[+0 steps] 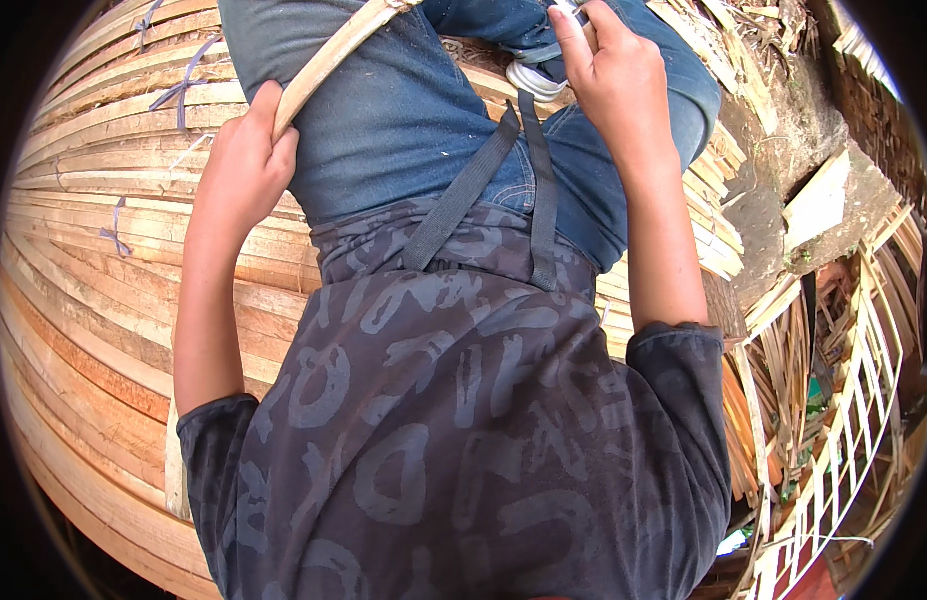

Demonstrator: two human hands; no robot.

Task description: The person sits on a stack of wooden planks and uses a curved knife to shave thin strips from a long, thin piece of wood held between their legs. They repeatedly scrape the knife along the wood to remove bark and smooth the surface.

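Note:
My left hand (249, 165) is closed around the lower end of a pale bamboo strip (334, 65). The strip slants up to the right across my left thigh, and its far end runs out of the top of the view. On the right, above my bent knee, my right hand (624, 80) is closed on a small tool (590, 36) with a brown handle. A pale, shiny part shows by my thumb; the picture's edge cuts the tool off, so its kind is unclear. The two hands are well apart.
Bundles of split bamboo strips (84, 290) lie under and left of me, some bound with purple ties (116, 230). To the right are a stone block (844, 200), loose slats (759, 410) and a pale woven lattice (844, 440). A white-soled shoe (537, 82) shows between my legs.

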